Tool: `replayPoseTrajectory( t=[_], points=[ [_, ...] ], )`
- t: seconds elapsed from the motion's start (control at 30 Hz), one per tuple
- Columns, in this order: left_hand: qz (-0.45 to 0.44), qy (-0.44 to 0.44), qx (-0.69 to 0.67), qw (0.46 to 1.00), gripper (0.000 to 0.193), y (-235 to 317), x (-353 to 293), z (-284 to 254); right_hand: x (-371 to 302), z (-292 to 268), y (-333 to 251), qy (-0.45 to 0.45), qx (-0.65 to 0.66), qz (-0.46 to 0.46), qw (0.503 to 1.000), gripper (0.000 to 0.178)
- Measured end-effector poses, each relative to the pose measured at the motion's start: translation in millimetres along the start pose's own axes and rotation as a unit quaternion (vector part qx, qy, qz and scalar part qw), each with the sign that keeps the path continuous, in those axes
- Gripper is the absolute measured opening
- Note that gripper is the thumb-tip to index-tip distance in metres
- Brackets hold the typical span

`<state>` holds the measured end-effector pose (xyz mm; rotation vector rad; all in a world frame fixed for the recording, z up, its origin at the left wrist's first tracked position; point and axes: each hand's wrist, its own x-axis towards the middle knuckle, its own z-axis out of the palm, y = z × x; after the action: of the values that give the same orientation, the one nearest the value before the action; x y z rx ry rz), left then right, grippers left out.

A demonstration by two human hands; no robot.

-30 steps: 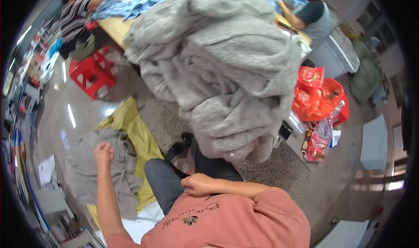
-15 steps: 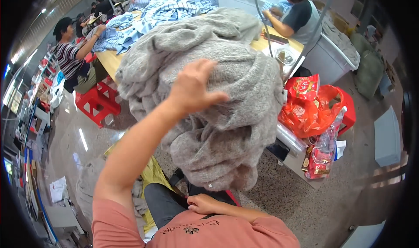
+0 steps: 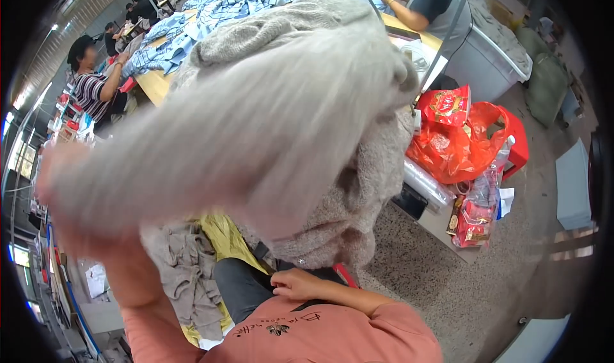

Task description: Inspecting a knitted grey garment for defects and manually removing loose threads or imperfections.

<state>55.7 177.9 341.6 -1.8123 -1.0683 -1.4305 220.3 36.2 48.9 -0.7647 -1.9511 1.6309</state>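
A large heap of soft grey knitwear (image 3: 382, 165) rises in front of me and hangs over toward my lap. My left hand (image 3: 64, 190) is out at the far left, smeared by motion, closed on the end of a grey knit garment (image 3: 243, 126). This garment stretches blurred from the hand back across the top of the heap and hides much of it. My right hand (image 3: 297, 283) rests on my lap below the heap, fingers loosely bent and a little apart, with nothing in it.
Striped blue cloth (image 3: 233, 8) covers the table beyond, where co-workers sit. At right, a red plastic bag (image 3: 457, 149), a clear roll (image 3: 427, 183) and a phone (image 3: 409, 201) lie on a low board. More grey knitwear (image 3: 182, 277) lies on yellow sheeting (image 3: 227, 238) at left.
My left hand has gone from above the heap to the far left, having taken hold of a grey garment and drawn it along. My right hand has stayed on my lap.
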Motion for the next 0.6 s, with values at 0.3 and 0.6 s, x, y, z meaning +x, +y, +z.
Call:
replayPoseTrajectory(
  t=[0.3, 0.6],
  points=[
    [-0.2, -0.289, -0.556, 0.753, 0.046, -36, -71, -138, 7, -29, -41, 0.229, 0.58, 0.044, 0.781, 0.033],
    [-0.254, -0.633, -0.464, 0.565, 0.02, 28, -196, -140, 20, 4, -51, 0.238, 0.494, 0.102, 0.83, 0.035]
  ],
)
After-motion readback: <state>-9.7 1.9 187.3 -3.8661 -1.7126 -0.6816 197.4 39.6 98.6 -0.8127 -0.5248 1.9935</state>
